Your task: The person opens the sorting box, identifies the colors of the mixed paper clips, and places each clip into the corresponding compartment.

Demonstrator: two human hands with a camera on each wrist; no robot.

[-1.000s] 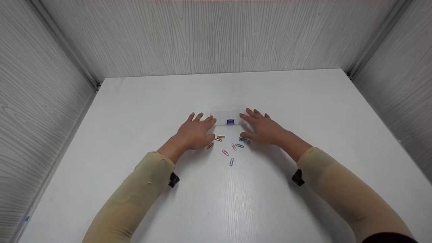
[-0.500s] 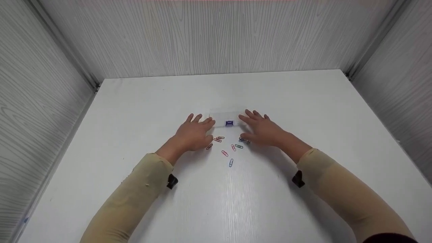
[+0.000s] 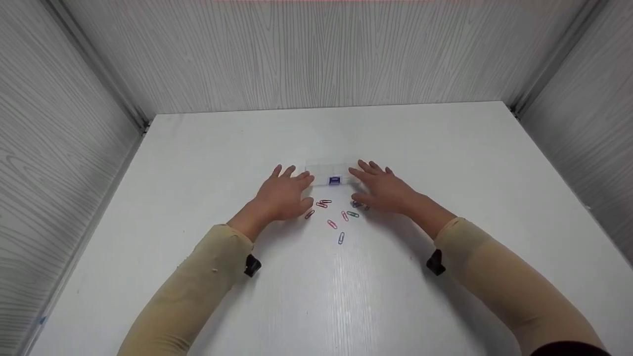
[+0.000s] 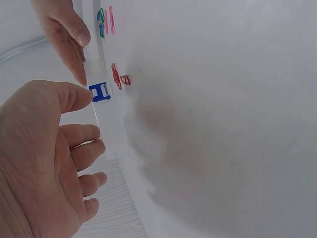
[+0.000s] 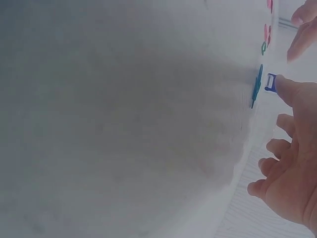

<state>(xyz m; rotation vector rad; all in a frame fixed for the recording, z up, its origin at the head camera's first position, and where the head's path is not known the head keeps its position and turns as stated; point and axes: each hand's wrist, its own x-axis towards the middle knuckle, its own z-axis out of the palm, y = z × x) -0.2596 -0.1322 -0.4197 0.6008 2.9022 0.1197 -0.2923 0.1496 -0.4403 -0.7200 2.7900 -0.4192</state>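
Relative to the scattered paper clips (image 4: pixel 116 76), the clear box (image 3: pixel 320 171) has shifted slightly toward nine o'clock. Flat on the counter (image 3: pixel 445 148), its long axis runs nine to three, blue clasp (image 3: pixel 335 180) facing six, toward the clips. Left hand (image 3: pixel 283 197) at nine, right hand (image 3: pixel 386 190) at three: each grip is loose, fingers spread.

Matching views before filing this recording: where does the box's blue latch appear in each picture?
Head: blue latch near the centre, between the left hand and right hand.
Left wrist: blue latch in the upper left, just right of the left hand.
Right wrist: blue latch at the upper right, left of the right hand.
Shared landmark: the right hand, visible in every view.
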